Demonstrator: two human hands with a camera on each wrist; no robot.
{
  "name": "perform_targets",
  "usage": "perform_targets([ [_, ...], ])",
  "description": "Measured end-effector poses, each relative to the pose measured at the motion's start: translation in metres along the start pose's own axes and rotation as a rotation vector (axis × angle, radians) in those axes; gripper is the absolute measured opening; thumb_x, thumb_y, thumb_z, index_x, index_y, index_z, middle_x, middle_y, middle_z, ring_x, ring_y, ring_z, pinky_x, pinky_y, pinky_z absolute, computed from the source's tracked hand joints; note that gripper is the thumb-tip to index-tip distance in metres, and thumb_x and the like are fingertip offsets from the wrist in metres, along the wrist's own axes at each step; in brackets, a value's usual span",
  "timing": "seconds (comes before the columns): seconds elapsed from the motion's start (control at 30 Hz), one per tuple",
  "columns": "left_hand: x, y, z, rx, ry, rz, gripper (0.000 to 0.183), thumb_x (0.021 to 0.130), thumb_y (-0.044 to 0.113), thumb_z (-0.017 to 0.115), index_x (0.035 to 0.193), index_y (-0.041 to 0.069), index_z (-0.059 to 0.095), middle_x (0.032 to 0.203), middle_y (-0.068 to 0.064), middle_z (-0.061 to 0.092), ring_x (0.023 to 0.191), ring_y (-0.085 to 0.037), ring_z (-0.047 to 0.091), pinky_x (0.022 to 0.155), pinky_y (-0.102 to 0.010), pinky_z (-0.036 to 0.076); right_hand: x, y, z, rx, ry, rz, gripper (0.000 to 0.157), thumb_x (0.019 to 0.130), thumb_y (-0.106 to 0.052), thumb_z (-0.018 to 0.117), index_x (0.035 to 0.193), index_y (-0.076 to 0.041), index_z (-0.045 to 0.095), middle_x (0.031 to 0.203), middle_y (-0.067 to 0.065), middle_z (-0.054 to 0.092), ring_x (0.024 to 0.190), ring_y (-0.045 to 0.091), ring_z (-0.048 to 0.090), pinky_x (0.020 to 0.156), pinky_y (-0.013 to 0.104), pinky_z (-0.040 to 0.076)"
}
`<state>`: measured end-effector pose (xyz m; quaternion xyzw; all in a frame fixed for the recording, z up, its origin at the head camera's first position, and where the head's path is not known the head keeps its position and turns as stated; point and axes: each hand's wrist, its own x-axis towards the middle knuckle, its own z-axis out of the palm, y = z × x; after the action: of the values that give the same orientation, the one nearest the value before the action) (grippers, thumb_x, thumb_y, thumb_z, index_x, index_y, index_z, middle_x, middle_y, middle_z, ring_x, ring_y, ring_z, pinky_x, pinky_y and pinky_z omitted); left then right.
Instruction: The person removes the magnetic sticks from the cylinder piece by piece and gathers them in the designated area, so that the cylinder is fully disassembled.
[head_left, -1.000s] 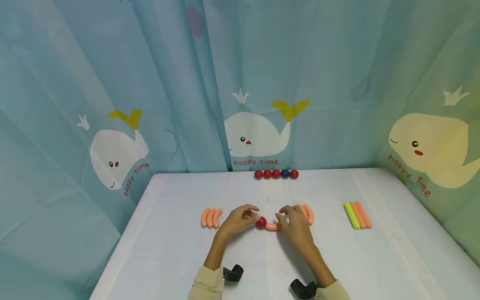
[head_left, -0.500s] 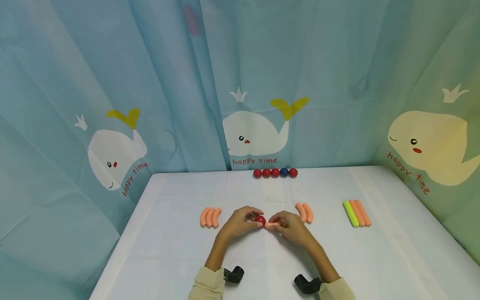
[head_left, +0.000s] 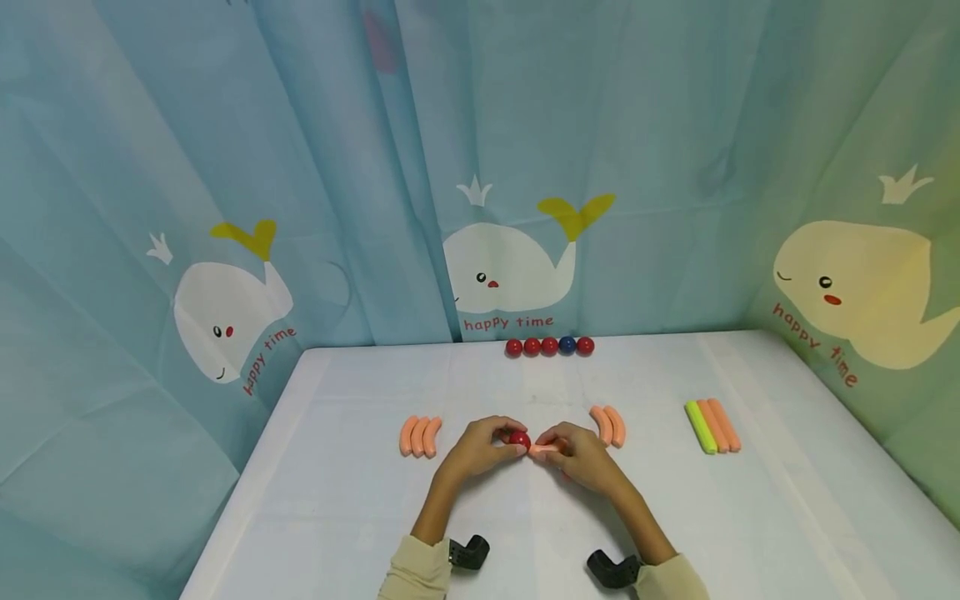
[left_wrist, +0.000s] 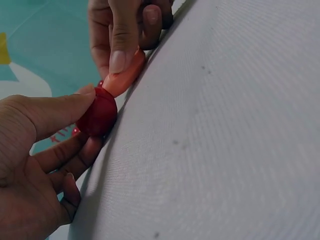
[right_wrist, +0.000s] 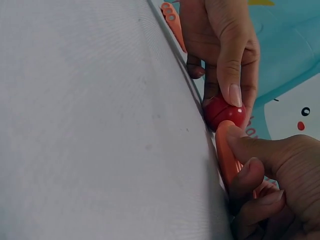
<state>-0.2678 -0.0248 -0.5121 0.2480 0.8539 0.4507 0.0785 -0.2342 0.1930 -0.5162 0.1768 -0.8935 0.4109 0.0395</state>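
Observation:
My left hand (head_left: 480, 446) pinches a glossy red ball (left_wrist: 99, 114) between thumb and fingers, low over the white table. Facing it, my right hand (head_left: 585, 457) grips a curved orange stick (right_wrist: 228, 156) with thumb and fingertips. The stick's near end meets the ball's side in both wrist views; whether it sits in a hole cannot be seen. Fingers cover the stick's other end. In the head view a bit of something red (head_left: 566, 476) shows under the right hand, mostly hidden.
Three curved orange sticks (head_left: 420, 437) lie left of the hands. Two more curved sticks (head_left: 613, 426) lie behind the right hand. A green straight stick (head_left: 701, 427) and two orange straight sticks (head_left: 721, 426) are farther right. Red balls (head_left: 532, 347) and one blue ball (head_left: 567, 345) line the back edge.
A second ago the right fingers were spread above the curved stick; they have since come down and left to pinch it. The left hand keeps the ball. Little differs from half a second ago.

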Motion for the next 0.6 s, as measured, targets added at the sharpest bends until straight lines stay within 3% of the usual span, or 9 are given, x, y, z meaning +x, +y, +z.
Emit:
perform_targets([
  [0.2,0.0006,-0.0008,0.0008,0.011,0.006,0.011,0.027,0.088,0.024,0.073,0.114,0.014,0.07,0.099,0.001,0.07,0.088,-0.007,0.06,0.08,-0.022,0.048,-0.0008,0.0011,0.0016,-0.006,0.014,-0.026,0.014,0.086,-0.019,0.075,0.097,-0.011,0.07,0.089,-0.001,0.068,0.071,0.002,0.048,0.062,0.02,0.041],
  [0.53,0.0013,0.0022,0.001,0.029,0.025,0.046,0.026,0.09,0.023,0.07,0.113,0.01,0.07,0.096,-0.002,0.069,0.085,-0.009,0.058,0.076,-0.023,0.048,-0.0003,-0.0028,0.0026,0.001,-0.004,-0.007,0.016,0.088,-0.022,0.073,0.098,-0.01,0.068,0.082,-0.001,0.064,0.057,-0.002,0.047,0.055,0.02,0.042],
  [0.6,0.0011,0.0017,0.0015,0.05,0.056,0.047,0.026,0.091,0.022,0.069,0.113,0.008,0.069,0.096,-0.003,0.069,0.085,-0.01,0.058,0.075,-0.022,0.048,-0.0006,-0.004,0.0027,-0.01,-0.002,-0.014,0.016,0.089,-0.021,0.072,0.098,-0.009,0.068,0.081,-0.001,0.063,0.058,-0.002,0.046,0.055,0.02,0.041],
])
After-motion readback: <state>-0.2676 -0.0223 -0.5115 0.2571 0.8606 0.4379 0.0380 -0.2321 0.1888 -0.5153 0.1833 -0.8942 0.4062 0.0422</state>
